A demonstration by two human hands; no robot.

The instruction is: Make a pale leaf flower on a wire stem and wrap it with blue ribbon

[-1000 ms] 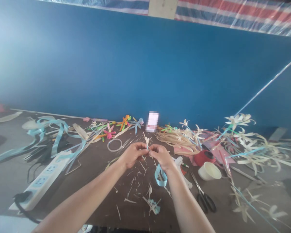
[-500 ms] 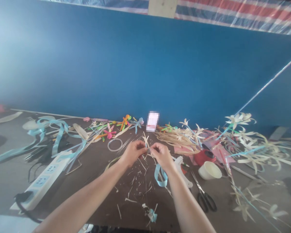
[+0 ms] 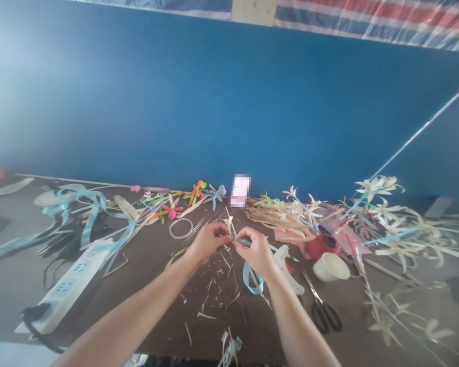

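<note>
My left hand [image 3: 208,243] is closed in a pinch at the base of a small flower of pale strips [image 3: 229,220], whose petals point up and away. Close beside it, fingertips nearly touching, my right hand [image 3: 255,250] pinches a blue ribbon [image 3: 244,242] at the flower's base. A loop of light-blue ribbon [image 3: 253,282] hangs by the right wrist; whether it joins the pinched piece is hidden. Below the hands, a small blue-and-white bundle of strips [image 3: 231,349] is at the table's near edge. Pale scraps [image 3: 214,285] litter the tabletop between the forearms.
Right of my right arm lie a white glue gun [image 3: 288,270], black-handled scissors [image 3: 321,306], a cream cup [image 3: 331,267] and a red roll [image 3: 321,246]. Pale strip flowers [image 3: 390,229] spread far right. A power strip [image 3: 67,285] lies left; a blue wall [image 3: 229,102] stands behind.
My right fingers have shifted slightly, and more of the blue ribbon shows between them. The blue-and-white bundle has turned and moved towards the near edge. My left hand is almost still.
</note>
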